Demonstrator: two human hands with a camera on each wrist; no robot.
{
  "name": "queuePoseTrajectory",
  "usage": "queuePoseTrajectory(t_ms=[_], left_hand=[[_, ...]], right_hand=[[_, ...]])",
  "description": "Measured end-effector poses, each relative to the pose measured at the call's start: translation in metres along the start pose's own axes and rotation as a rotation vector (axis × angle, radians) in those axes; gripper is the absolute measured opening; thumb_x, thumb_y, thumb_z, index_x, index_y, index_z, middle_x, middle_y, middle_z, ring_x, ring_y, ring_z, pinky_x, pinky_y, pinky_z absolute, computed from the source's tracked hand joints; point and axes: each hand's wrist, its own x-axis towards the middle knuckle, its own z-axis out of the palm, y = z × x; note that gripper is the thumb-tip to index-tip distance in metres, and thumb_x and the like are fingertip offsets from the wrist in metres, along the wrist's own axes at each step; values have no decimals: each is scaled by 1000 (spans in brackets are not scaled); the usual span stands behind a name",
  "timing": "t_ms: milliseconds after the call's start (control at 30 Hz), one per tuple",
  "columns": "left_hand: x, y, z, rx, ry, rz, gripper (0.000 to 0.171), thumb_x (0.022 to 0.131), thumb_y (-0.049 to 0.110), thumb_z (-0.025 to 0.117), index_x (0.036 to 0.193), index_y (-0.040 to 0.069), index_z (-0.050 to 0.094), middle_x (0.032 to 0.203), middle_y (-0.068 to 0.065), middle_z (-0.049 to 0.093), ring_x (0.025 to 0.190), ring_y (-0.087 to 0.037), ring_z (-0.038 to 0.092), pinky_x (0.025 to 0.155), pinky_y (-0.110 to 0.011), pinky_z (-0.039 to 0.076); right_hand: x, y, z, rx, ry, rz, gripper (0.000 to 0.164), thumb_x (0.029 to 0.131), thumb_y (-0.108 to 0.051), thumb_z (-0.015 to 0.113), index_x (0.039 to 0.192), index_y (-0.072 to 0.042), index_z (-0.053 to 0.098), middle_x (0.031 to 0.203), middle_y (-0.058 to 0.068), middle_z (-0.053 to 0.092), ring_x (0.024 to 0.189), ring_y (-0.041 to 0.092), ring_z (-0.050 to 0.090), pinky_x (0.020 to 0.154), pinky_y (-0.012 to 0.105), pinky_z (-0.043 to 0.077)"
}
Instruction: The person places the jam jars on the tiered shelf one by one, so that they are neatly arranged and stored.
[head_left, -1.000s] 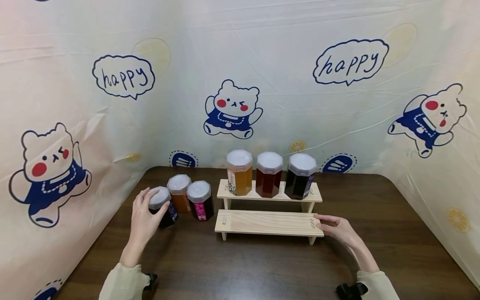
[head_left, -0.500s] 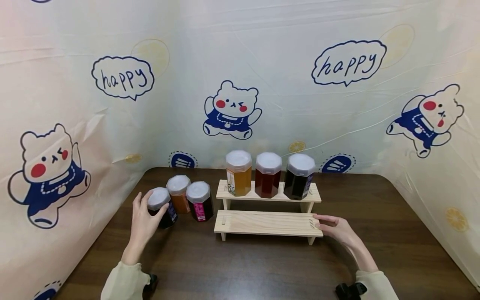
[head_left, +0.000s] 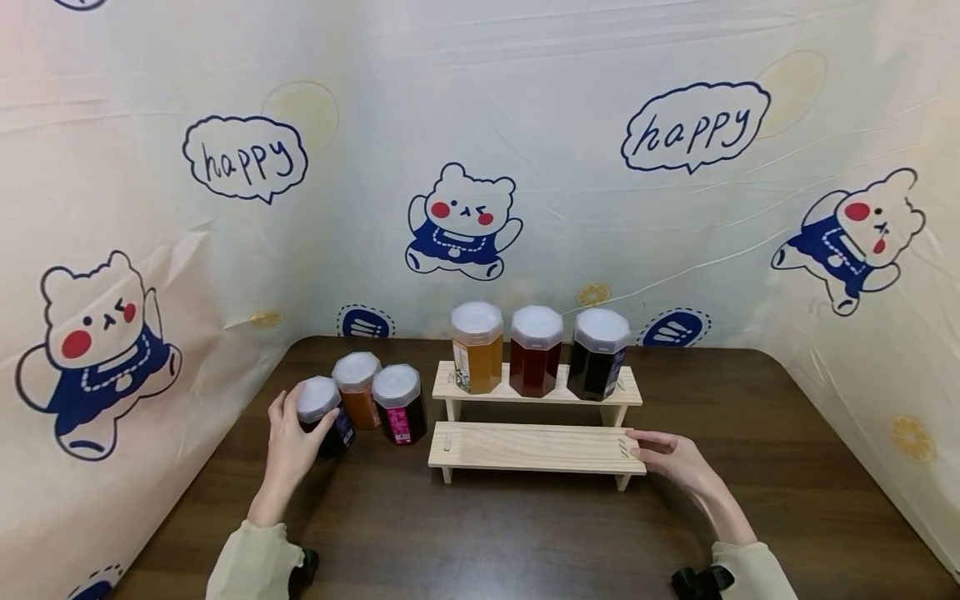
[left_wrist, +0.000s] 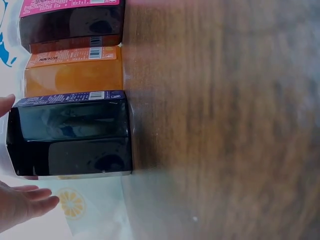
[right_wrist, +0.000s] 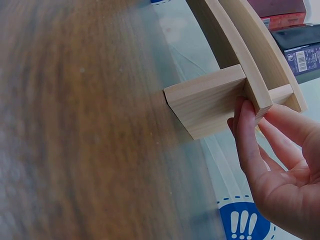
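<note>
At the left of the head view, my left hand (head_left: 291, 433) reaches round the white lid of a dark jar (head_left: 333, 437), thumb and index finger at opposite sides of it. The left wrist view has this dark jar (left_wrist: 70, 135) upright on the table, with the other fingers (left_wrist: 35, 202) loosely extended below it. An orange jar (head_left: 363, 407) and a dark jar with a pink label (head_left: 401, 421) stand beside it. On the right, my right hand (head_left: 682, 462) pinches the end of the lower step of a light wooden two-step rack (head_left: 536, 446), thumb and fingers on opposite faces.
Three lidded jars stand on the upper step: an amber jar (head_left: 480, 362), a red-brown jar (head_left: 535, 367) and a dark jar (head_left: 592, 367). Behind the brown wooden table (head_left: 510, 542) hangs a printed cloth (head_left: 585, 208). It also rises along both sides.
My left hand has shifted slightly to the right, closer around the dark jar's lid. The right hand, the rack and the jars stay where they were; the head view tilts a little.
</note>
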Motion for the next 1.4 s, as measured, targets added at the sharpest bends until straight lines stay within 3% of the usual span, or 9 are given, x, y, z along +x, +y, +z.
queuePoseTrajectory(t_ms=[400, 1100, 1400], left_hand=[[1, 0, 0, -1, -66, -48, 71, 75, 15, 70, 133, 3, 30, 117, -31, 33, 104, -46, 37, 85, -58, 30], [-4, 2, -3, 51, 93, -19, 65, 61, 16, 79, 119, 6, 51, 102, -24, 51, 91, -38, 49, 73, -55, 37], [-13, 25, -6, 62, 126, 20, 63, 60, 19, 80, 116, 6, 53, 100, -22, 52, 88, -38, 51, 71, -53, 40]], right_hand=[[1, 1, 1, 2, 17, 8, 49, 81, -15, 64, 120, 10, 48, 123, 27, 46, 87, 6, 58, 73, 25, 48], [1, 2, 0, 33, 3, 14, 49, 80, -14, 64, 120, 10, 48, 122, 25, 47, 86, 7, 59, 73, 26, 49], [1, 1, 0, 5, 12, 28, 50, 80, -16, 65, 121, 8, 49, 122, 24, 48, 87, 8, 59, 74, 27, 49]])
